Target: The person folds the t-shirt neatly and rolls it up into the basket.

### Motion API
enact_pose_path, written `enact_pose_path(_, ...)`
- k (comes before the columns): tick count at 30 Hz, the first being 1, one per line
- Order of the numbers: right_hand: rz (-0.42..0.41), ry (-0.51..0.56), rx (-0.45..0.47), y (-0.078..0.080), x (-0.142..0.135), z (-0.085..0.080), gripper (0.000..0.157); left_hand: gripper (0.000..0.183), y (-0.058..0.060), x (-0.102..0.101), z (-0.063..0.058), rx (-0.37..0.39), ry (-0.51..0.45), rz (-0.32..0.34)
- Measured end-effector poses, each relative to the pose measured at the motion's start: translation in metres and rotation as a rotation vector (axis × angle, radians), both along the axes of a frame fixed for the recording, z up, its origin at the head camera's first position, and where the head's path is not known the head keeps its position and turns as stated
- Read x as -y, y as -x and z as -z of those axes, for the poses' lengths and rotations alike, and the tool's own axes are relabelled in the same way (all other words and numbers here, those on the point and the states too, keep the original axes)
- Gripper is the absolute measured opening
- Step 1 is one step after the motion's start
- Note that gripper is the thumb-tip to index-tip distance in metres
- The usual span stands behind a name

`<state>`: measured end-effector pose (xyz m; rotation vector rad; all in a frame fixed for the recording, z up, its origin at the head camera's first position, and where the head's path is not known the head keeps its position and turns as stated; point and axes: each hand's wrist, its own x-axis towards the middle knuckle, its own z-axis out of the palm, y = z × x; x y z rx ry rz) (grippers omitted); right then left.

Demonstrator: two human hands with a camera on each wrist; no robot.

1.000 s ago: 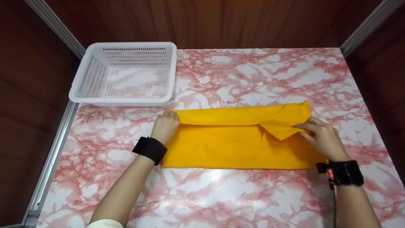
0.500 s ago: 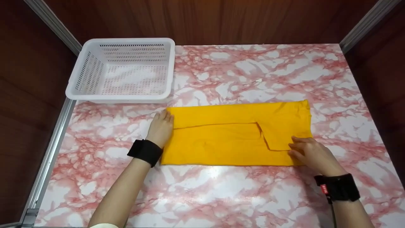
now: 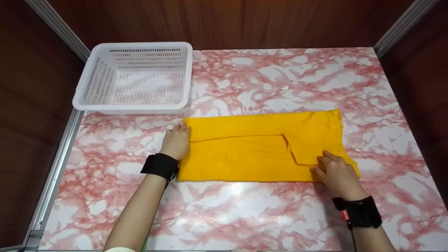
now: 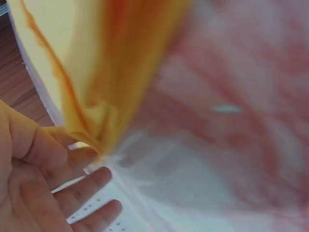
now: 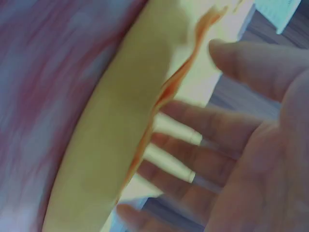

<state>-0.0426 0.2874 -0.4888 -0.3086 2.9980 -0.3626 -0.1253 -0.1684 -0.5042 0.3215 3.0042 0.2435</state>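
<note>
A yellow garment, which looks like a T-shirt, lies folded lengthwise on the table. Its far part is turned over toward the person, and a sleeve-like flap covers some of the right end. At the left end, my left hand rests by the far corner. In the left wrist view, the left fingers are extended, with fingertips at the cloth's corner. My right hand lies over the near right part, fingertips on the flap's edge. The right wrist view shows the right fingers fairly straight and spread along a cloth edge.
A white perforated plastic basket stands at the back left with nothing visible inside. The table has a pink and white marbled top. Brown wood-grain panels and metal rails border it. Each wrist wears a black strap.
The right hand has brought the flap down toward the person, let go of its edge and shifted slightly left. The left hand's curled fingers have straightened at the left end.
</note>
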Motion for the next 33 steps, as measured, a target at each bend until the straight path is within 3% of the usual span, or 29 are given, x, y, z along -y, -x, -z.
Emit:
enact_pose_path(3, 0.082, 0.0, 0.03, -0.003, 0.013, -0.001, 0.053, 0.043, 0.001, -0.01, -0.005, 0.014, 0.013, -0.031)
enact_pose_path(6, 0.143, 0.044, 0.018, -0.006, 0.028, 0.0, 0.058, 0.05, -0.001, -0.023, -0.009, 0.054, -0.036, -0.024)
enact_pose_path(11, 0.207, 0.142, 0.018, -0.009, 0.055, 0.004, 0.073, 0.084, -0.003, -0.048, -0.012, 0.173, -0.136, 0.087)
enact_pose_path(17, 0.24, 0.19, 0.145, -0.008, 0.077, 0.013, 0.101, 0.111, 0.003, -0.072, -0.007, 0.266, -0.165, 0.169)
enact_pose_path(24, 0.273, 0.118, 0.219, -0.002, 0.086, 0.024, 0.117, 0.124, 0.007, -0.076, -0.002, 0.35, -0.07, 0.167)
enact_pose_path(33, 0.248, 0.016, 0.283, 0.01, 0.085, 0.021, 0.122, 0.124, 0.008, -0.074, 0.001, 0.327, -0.086, 0.15)
